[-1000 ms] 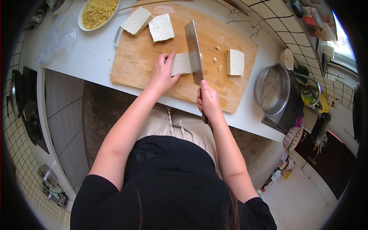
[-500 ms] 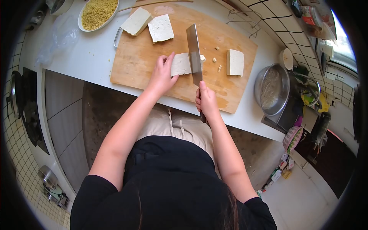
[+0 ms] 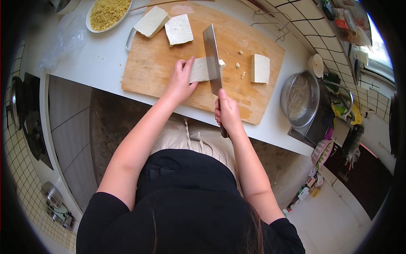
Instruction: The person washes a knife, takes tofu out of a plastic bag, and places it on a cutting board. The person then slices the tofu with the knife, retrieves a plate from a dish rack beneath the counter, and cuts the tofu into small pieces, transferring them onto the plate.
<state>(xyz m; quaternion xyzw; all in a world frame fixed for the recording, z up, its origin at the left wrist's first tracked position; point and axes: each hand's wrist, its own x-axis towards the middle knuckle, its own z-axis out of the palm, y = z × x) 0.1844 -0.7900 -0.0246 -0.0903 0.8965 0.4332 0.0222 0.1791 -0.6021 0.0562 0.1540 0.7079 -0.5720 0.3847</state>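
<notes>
My left hand (image 3: 182,80) grips the left side of a white tofu block (image 3: 199,70) lying on the wooden cutting board (image 3: 169,63). My right hand (image 3: 229,111) is closed round the handle of a cleaver (image 3: 212,59). The blade stands upright over the block's right end and hides that edge. A small tofu piece (image 3: 222,63) shows just right of the blade, with a few crumbs (image 3: 237,65) beyond it. One more tofu block (image 3: 260,68) lies at the board's right, and two others (image 3: 151,22) (image 3: 179,29) sit at its back left.
A plate of yellow crumbly food (image 3: 109,15) stands at the back left, near a clear plastic bag (image 3: 69,36). On the right is a metal pot (image 3: 300,99) holding translucent strands. Behind the board stands a wire rack (image 3: 275,25) by the tiled wall.
Over the last second, the cleaver has shifted slightly left over the block's right end. The small tofu piece beside the blade shows more than at first. My left hand stays on the block.
</notes>
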